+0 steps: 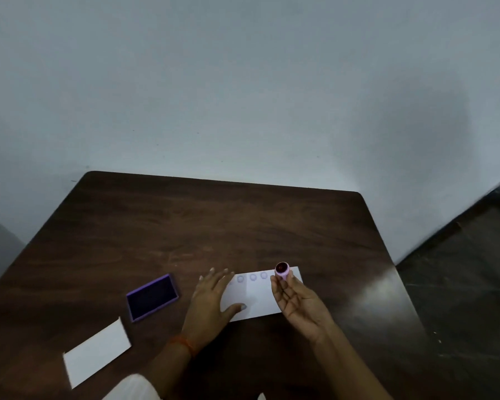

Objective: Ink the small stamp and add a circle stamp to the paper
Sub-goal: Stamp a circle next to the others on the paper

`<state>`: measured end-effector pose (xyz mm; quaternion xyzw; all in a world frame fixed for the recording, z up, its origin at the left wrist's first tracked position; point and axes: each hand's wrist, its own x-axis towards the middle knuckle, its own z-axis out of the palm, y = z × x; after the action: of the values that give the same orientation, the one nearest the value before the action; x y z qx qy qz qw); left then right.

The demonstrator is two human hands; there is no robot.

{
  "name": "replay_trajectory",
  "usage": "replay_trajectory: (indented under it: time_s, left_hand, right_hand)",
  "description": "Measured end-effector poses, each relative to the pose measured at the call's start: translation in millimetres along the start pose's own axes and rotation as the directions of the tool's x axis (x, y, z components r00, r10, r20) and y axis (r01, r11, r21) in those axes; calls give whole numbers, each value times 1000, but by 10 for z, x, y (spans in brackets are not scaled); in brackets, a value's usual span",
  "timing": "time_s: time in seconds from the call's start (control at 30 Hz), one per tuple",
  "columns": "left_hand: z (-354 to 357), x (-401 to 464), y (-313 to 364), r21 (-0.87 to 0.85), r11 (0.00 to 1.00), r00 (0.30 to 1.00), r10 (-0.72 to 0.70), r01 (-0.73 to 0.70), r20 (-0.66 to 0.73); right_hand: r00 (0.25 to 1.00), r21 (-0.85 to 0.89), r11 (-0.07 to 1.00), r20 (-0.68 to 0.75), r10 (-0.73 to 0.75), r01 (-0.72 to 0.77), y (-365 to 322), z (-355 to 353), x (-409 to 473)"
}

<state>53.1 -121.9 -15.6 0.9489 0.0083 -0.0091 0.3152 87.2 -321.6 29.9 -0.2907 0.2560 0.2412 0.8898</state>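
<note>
a loose card lies nearest, left. the paper is pinned flat by the open left hand. the small stamp is pinched in the right hand fingertips over the paper's far right corner, beside three printed circles. the ink pad sits uncovered at left on the table.

- The left hand hides the paper's left edge.
- The stamped circles are too faint to read.
- Both forearms are cut off by the bottom edge.
</note>
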Motion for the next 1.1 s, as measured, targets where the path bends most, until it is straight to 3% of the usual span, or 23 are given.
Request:
replay_trajectory:
  time_s: [0.23,0.33,0.4,0.47,0.53,0.6,0.67,0.73,0.8,0.87,1.1]
  left_hand:
    - [135,165,181,92,994,993,50,-60,106]
    - [158,244,194,132,989,991,52,-68,122]
    - [177,301,203,162,985,989,44,-67,140]
    - [208,365,203,194,978,987,45,-75,157]
    - [245,414,197,220,971,983,53,-91,176]
    - [280,437,182,239,966,978,52,-101,202]
    - [315,444,157,246,964,974,44,-100,221]
    - [337,442,135,244,966,973,33,-90,229]
    - [353,446,120,242,966,971,28,-87,235]
    - [364,451,108,246,965,972,35,-93,232]
    - [383,453,96,239,966,976,44,-96,215]
  right_hand:
    - [998,-52,996,-14,-68,68,-187,-170,58]
    - [985,-191,970,-64,-162,147,-252,-165,124]
    - [956,-382,903,-125,-264,199,-263,-134,190]
    - [887,-714,673,-165,-432,194,-254,-108,253]
    - [824,-920,333,-20,-566,206,-214,-106,298]
    - [758,-953,48,207,-618,300,-185,-111,322]
    - [707,-907,-206,416,-571,368,-163,-129,369]
    - [722,-845,-416,516,-462,337,-146,-140,412]
    - [746,-786,-545,544,-385,292,-132,-161,458]
    - [765,-746,-606,552,-331,276,-123,-178,489]
    - [836,-718,-660,489,-249,224,-118,-124,541]
